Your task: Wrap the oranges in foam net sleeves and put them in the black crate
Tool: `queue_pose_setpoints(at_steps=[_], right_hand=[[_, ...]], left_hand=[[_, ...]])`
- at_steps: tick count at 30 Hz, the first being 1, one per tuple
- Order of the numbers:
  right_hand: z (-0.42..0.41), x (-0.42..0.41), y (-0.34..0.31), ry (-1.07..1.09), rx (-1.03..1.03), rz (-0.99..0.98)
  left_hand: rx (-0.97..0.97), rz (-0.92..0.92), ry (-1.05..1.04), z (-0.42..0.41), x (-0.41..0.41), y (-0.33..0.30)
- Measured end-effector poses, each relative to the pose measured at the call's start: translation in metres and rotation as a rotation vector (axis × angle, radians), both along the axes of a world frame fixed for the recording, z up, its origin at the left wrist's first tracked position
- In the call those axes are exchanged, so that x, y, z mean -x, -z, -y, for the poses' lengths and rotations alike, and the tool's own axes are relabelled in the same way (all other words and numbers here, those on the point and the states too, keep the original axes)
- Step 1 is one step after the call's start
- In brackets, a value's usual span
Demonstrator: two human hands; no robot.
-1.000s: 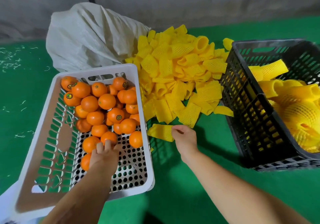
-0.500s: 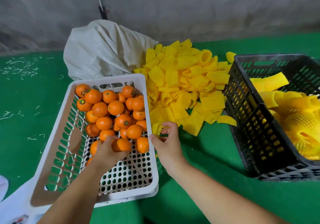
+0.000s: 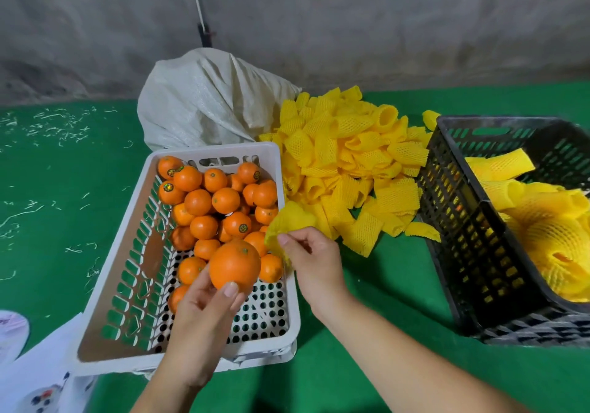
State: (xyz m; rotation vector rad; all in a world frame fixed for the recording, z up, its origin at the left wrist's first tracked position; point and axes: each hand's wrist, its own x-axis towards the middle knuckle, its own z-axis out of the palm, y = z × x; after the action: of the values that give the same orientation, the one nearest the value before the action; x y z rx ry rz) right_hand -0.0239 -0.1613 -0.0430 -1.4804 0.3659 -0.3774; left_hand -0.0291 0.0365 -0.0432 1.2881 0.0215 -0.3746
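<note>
**A:** What does each hand hold?

**B:** The left hand grasps one orange from below, thumb on its near side and fingers curled behind it, lifted above the near half of the white crate. The right hand pinches a single yellow foam net sleeve between thumb and fingertips; the sleeve is raised over the crate's right rim, just beside the held orange but not yet around it.

**A:** Where is the remaining fruit?

**B:** The loose oranges are heaped in the far half of the white crate, several bearing small round stickers (their print is too small to read). The near part of the perforated crate floor is bare.

**A:** And the sleeve supply?

**B:** A pile of foam net sleeves lies on the green surface between the two crates, reaching back toward a pale woven sack that stands behind the white crate.

**A:** Where is the destination container?

**B:** The black crate sits at the right, well apart from both hands. It contains wrapped oranges in yellow netting, piled toward its right side; the fruit inside the netting is barely visible.

**A:** Anything else in the field?

**B:** White shreds are scattered on the green surface at far left, and a grey wall closes the background.
</note>
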Motion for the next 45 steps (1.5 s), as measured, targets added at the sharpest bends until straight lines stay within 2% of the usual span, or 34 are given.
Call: queue_pose_setpoints(at_steps=[2,5,8,13,17,20,27,30,32,36,39,42,45], right_hand=[[-0.011,0.002,-0.004,-0.123,0.147,0.017],[-0.027,0.007,-0.005,-0.272,0.155,0.000],[-0.032,0.008,-0.004,-0.228,0.163,-0.005],[-0.029,0.001,-0.005,-0.162,0.250,-0.052],[-0.016,-0.004,-0.006,-0.330,0.325,-0.107],[-0.009,-0.004,-0.013,-0.290,0.192,-0.114],[-0.002,0.008,-0.020,-0.225,0.247,-0.054],[-0.009,0.019,-0.024,-0.279,0.380,0.025],[-0.016,0.027,-0.029,-0.297,0.561,0.107],[-0.026,0.037,-0.033,-0.247,0.810,0.263],[-0.033,0.043,-0.029,-0.229,0.846,0.253],[-0.040,0.046,-0.020,-0.219,0.855,0.232],[-0.045,0.040,-0.019,-0.272,0.773,0.174]], left_hand=[[0.100,-0.003,0.066,-0.002,0.002,0.000],[0.168,-0.048,0.183,-0.004,-0.003,-0.007],[0.164,-0.029,0.301,-0.008,-0.006,-0.006],[0.136,-0.023,0.378,-0.012,-0.003,-0.004],[0.076,-0.035,0.293,-0.007,-0.004,-0.003],[-0.010,-0.003,0.199,-0.003,-0.006,-0.001],[-0.199,0.056,0.002,0.011,-0.005,-0.003],[-0.201,0.070,-0.121,0.014,-0.007,0.004],[-0.234,0.055,-0.180,0.015,-0.011,0.006],[-0.259,0.064,-0.124,0.012,-0.012,0.011],[-0.251,0.101,-0.171,0.015,-0.010,0.009],[-0.233,-0.002,-0.237,0.020,-0.010,0.003],[-0.182,-0.055,-0.168,0.019,-0.012,-0.002]])
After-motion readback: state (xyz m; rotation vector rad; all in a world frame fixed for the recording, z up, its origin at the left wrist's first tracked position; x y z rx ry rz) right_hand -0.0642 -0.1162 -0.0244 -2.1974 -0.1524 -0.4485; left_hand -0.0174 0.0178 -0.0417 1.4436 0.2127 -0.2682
